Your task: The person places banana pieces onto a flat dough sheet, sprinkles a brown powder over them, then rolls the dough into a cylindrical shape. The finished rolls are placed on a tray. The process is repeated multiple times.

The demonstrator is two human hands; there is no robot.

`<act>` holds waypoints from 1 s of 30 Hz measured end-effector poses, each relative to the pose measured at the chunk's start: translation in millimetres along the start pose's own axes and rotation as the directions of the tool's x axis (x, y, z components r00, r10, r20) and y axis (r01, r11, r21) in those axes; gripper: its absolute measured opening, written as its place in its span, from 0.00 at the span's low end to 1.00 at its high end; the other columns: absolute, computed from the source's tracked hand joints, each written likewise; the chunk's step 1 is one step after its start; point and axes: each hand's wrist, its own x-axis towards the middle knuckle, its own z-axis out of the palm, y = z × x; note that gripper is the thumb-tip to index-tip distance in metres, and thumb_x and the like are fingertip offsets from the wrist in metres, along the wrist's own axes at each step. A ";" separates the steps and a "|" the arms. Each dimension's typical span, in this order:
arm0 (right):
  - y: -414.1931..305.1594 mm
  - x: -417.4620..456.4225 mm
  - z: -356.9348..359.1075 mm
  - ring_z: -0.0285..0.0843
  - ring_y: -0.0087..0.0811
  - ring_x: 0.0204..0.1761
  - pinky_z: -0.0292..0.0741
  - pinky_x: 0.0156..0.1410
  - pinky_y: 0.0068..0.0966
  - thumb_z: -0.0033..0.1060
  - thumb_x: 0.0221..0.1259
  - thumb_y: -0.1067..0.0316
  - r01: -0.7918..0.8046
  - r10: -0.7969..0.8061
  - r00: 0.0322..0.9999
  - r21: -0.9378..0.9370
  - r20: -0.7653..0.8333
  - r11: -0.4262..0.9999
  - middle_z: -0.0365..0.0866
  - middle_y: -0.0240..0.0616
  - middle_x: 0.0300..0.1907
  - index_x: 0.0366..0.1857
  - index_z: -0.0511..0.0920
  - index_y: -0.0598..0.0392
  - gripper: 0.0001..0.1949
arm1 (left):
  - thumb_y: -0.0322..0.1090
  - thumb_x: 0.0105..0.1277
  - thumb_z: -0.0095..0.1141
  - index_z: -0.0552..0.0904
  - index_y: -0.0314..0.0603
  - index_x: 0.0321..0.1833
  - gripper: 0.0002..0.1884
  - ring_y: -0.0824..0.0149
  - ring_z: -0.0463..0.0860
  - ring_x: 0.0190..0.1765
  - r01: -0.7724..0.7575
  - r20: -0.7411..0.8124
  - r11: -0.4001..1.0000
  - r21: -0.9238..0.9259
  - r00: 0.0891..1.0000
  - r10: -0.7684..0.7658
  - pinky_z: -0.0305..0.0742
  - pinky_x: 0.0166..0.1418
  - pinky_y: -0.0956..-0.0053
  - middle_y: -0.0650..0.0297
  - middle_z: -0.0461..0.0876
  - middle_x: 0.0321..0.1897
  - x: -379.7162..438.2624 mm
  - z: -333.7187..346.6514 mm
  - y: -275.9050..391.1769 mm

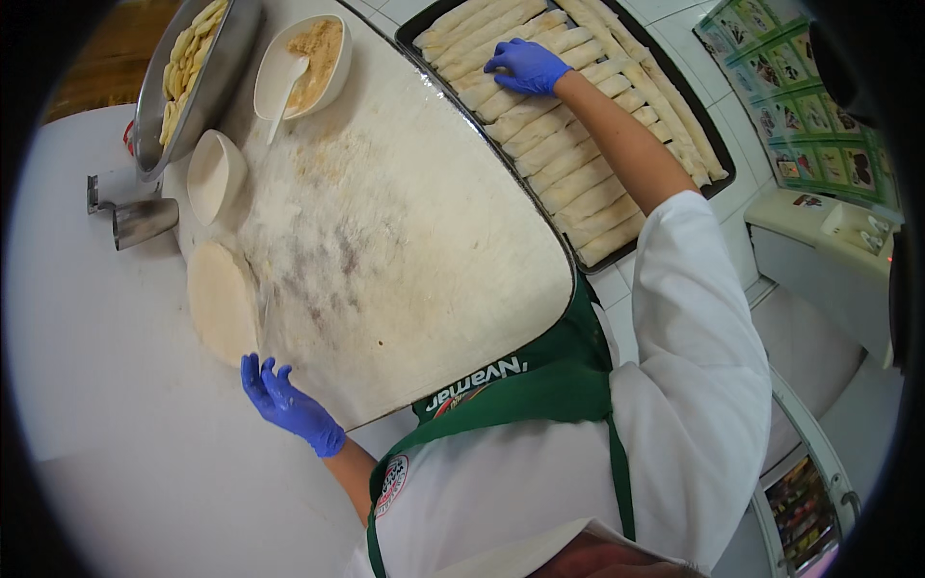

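Observation:
My right hand (529,68), in a blue glove, rests on pale wrapped rolls (578,184) in a black baking tray (691,88). Its fingers bend down over the rolls, and I cannot tell whether it grips one. Most rolls lie side by side across the tray, with a few lengthwise along its far right side. My left hand (293,408), also gloved in blue, is raised palm up with its fingers apart and nothing in it. Just beyond its fingertips lies a round, flat stack of pale wrappers (222,303) at the left edge of the floury board (448,289).
A white bowl (264,76) holds brown sugar-like crumbs and a white spoon (284,101). Near it are a smaller white bowl (209,177), a metal pan (242,43) of pale yellow slices (189,61), and a metal cup (144,224). A cream-coloured machine (802,217) stands at right.

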 end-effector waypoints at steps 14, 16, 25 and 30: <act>-34.2 -53.5 -24.5 0.62 0.52 0.81 0.62 0.83 0.48 0.54 0.77 0.49 0.138 -0.131 0.961 -0.011 0.243 0.990 0.70 0.46 0.78 0.69 0.77 0.56 0.26 | 0.25 0.75 0.52 0.76 0.32 0.70 0.21 0.72 0.77 0.46 0.014 -0.124 0.990 0.138 0.992 0.003 0.75 0.48 0.76 0.58 0.81 0.61 -26.9 -28.6 -16.3; -29.9 -59.5 -50.0 0.67 0.46 0.77 0.65 0.81 0.43 0.56 0.76 0.57 0.122 -0.139 0.968 0.092 0.210 0.988 0.74 0.45 0.74 0.67 0.78 0.57 0.22 | 0.24 0.75 0.52 0.76 0.34 0.71 0.21 0.75 0.76 0.47 0.045 -0.114 0.988 0.150 0.993 -0.028 0.74 0.51 0.78 0.61 0.82 0.58 -36.8 -28.6 -32.6; -235.1 26.4 -235.1 0.85 0.30 0.59 0.78 0.69 0.30 0.60 0.72 0.82 0.435 -0.219 0.849 0.403 -0.481 0.805 0.87 0.43 0.60 0.57 0.84 0.61 0.13 | 0.22 0.74 0.55 0.76 0.34 0.72 0.23 0.78 0.77 0.44 0.241 0.112 0.931 -0.273 0.970 -0.218 0.73 0.49 0.83 0.68 0.79 0.39 -41.8 -35.1 -33.3; -454.1 79.2 -178.3 0.87 0.30 0.47 0.82 0.57 0.28 0.65 0.68 0.77 0.599 -0.693 0.719 0.557 -0.057 0.576 0.88 0.38 0.46 0.54 0.87 0.53 0.13 | 0.27 0.74 0.56 0.77 0.32 0.71 0.23 0.77 0.76 0.43 0.255 0.113 0.842 -0.475 0.967 -0.229 0.70 0.52 0.82 0.68 0.78 0.37 -45.9 -41.6 -34.7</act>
